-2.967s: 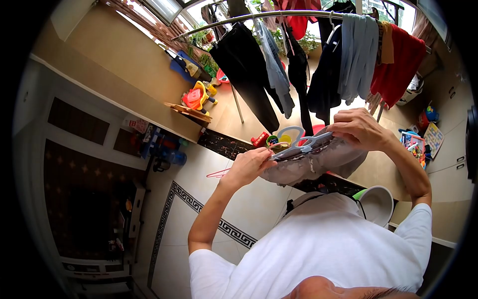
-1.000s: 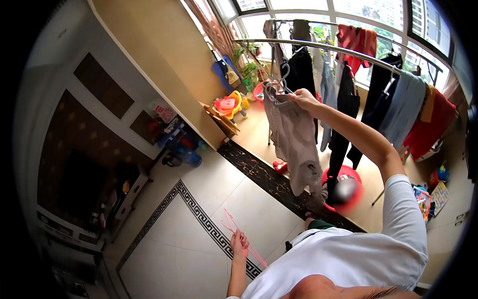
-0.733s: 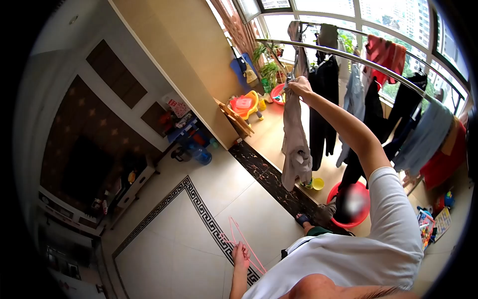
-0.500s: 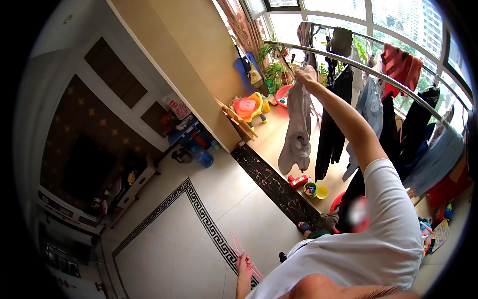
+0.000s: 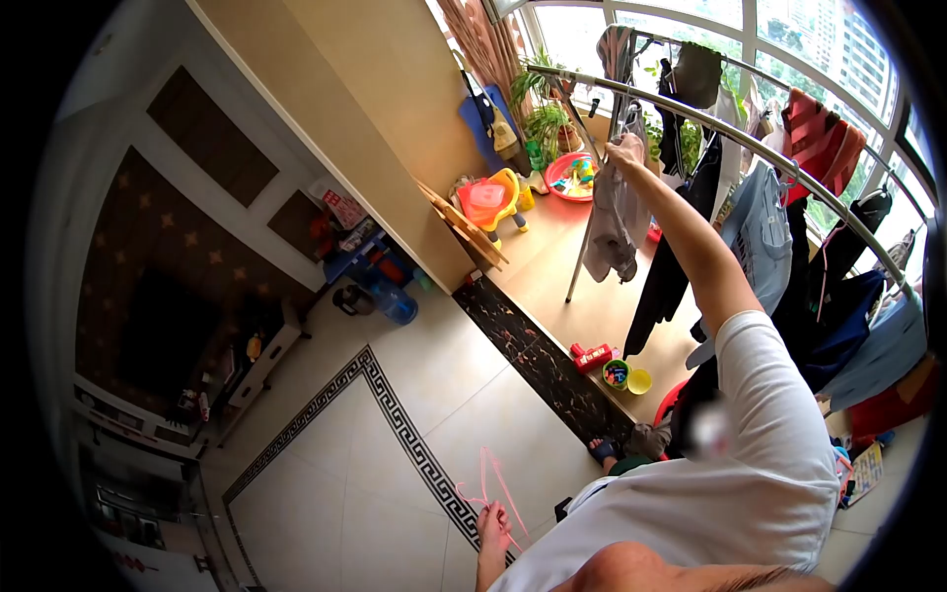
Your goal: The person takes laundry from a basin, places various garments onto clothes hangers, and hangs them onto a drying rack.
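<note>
My right hand (image 5: 625,153) is raised at the near rail (image 5: 730,131) of the drying rack, closed on the top of the grey garment (image 5: 614,232), which hangs below it. Beside that garment hang black trousers (image 5: 674,266) and light blue jeans (image 5: 767,232). Low in the view, my left hand (image 5: 493,523) is closed around a pink wire hanger (image 5: 505,481), held over the tiled floor. The garment's own hanger is mostly hidden by my right hand.
A red basin with toys (image 5: 570,178) and a yellow-and-red child's chair (image 5: 490,199) are near the wall. Small tubs (image 5: 616,374) and a red object (image 5: 592,357) lie beyond the dark stone threshold (image 5: 533,355). A blue bottle (image 5: 395,303) stands at the left.
The grey garment, earlier between both hands, is now in my right hand at the rack's left end. My left hand has come down with the pink hanger. The view has turned.
</note>
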`<state>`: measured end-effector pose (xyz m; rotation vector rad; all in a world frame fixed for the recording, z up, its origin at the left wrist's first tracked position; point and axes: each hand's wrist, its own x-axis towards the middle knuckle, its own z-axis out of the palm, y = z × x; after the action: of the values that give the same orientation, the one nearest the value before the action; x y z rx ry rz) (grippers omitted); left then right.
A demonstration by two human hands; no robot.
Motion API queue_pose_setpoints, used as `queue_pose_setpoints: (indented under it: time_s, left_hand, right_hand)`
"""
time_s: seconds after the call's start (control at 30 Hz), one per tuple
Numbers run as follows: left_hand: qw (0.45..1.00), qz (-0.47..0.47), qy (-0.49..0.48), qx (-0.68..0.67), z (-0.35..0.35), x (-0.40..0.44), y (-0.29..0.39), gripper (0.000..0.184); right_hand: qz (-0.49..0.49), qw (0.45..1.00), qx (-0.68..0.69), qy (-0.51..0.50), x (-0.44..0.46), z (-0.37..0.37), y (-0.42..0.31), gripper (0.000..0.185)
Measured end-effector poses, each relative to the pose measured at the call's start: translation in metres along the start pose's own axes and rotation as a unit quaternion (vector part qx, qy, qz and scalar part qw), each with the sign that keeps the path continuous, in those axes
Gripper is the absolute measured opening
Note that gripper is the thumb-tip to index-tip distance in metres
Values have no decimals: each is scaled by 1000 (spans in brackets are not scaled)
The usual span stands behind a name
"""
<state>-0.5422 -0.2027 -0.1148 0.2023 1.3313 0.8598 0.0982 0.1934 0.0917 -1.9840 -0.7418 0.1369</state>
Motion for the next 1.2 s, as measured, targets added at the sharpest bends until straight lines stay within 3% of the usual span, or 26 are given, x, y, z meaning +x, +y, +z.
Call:
queue_pose_setpoints:
  time_s: [0.03,0.07,0.17,0.2,0.23,0.27,0.3,0.33,0.4,0.47,0.53,0.6,0.63,0.73,0.83,0.87,0.9,0.97,1.03,1.07,1.2]
  left_hand:
    - [1000,1,3,1,-1,2,0,14]
    - [1000,3,7,1,-3,5,0,15]
    - [1000,19,-20,16,-7,10,-3,15]
    - [999,19,-10,30,-5,7,-4,15]
    - [998,27,-19,49,-2,5,-5,15]
    - [997,33,-29,68,0,3,-7,15]
    - [995,39,-39,87,2,1,-10,16]
    - [991,52,-47,116,4,0,-14,13]
    - [981,57,-75,170,9,0,-23,14]
    - [967,62,-118,217,11,-1,-33,22]
    - [963,37,-163,209,22,-9,-46,22]
    - [954,28,-205,216,33,-18,-63,25]
    - [947,31,-225,225,39,-24,-76,27]
    - [920,34,-314,232,53,-36,-117,28]
    - [853,129,-363,352,60,-48,-163,30]
    - [829,157,-358,399,61,-53,-180,30]
    - [801,183,-354,446,63,-59,-194,30]
    - [770,224,-351,483,70,-80,-212,34]
    - [728,305,-347,506,88,-107,-218,36]
    - [681,357,-342,540,92,-119,-214,40]
    - [697,356,-263,564,60,-114,-254,36]
  right_hand:
    - [-17,1000,14,6,-3,0,3,37]
    - [-10,999,2,-32,-1,-1,6,66]
    - [-76,996,37,25,-14,10,18,74]
    - [-53,998,-7,25,-54,-6,-1,74]
    - [-113,993,-15,30,-88,-16,-3,65]
    - [-263,960,-6,96,-105,-3,21,58]
    - [-299,953,21,34,-142,-8,31,45]
    - [-400,906,138,-24,-178,-9,48,33]
    - [-323,892,164,-269,-271,-32,79,45]
    - [-222,842,109,-480,-374,-69,107,59]
    - [-135,783,78,-603,-464,-84,147,74]
    - [-102,741,135,-649,-536,-90,191,88]
    - [14,716,139,-684,-563,-117,175,93]
    - [55,715,335,-611,-628,-144,191,92]
    - [168,791,366,-461,-651,-153,216,89]
    - [213,821,355,-395,-656,-158,219,81]
    - [186,863,324,-341,-662,-154,240,65]
    - [231,860,355,-286,-659,-173,244,51]
    - [300,805,419,-295,-656,-194,253,46]
    - [305,798,431,-292,-660,-199,273,46]
    - [407,781,406,-243,-669,-223,370,42]
